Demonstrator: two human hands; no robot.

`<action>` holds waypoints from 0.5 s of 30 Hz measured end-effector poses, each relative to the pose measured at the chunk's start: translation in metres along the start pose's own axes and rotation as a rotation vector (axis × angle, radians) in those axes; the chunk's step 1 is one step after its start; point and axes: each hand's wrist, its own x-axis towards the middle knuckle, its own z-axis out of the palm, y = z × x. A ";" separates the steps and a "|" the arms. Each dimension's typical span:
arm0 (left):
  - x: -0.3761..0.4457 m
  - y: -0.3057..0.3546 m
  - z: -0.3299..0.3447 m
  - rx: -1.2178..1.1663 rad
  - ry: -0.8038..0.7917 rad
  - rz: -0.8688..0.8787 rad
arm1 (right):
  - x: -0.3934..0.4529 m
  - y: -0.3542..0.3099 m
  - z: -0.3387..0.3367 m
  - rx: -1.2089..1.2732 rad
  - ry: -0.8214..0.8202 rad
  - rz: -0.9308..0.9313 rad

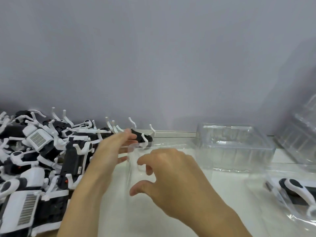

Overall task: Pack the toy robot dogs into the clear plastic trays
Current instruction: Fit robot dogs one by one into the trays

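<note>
A heap of black-and-white toy robot dogs [42, 159] covers the left of the white table. One dog [142, 136] lies at the heap's far right end. An empty clear plastic tray [164, 145] stands in the middle, hard to make out. My left hand [112, 149] has straight fingers against the tray's left wall, its fingertips close to that dog. My right hand [171, 178] hovers over the tray's left side with thumb and fingers loosely curled and apart, holding nothing I can see. At the right edge, another clear tray [256, 199] holds a dog [294, 187].
An upturned stack of clear trays [234, 147] stands at the back right, and more clear trays [304, 132] lean at the far right. A grey wall [153, 65] closes off the table's far edge. The white table [145, 216] shows between my arms.
</note>
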 end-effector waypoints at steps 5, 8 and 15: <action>0.003 -0.027 0.014 0.207 -0.056 -0.003 | 0.001 0.019 0.011 0.265 -0.014 -0.036; 0.008 -0.035 0.020 0.212 -0.017 0.014 | 0.002 0.047 0.007 0.195 0.172 0.080; 0.014 -0.043 0.022 0.236 0.050 0.053 | -0.011 0.093 0.000 0.086 0.050 0.324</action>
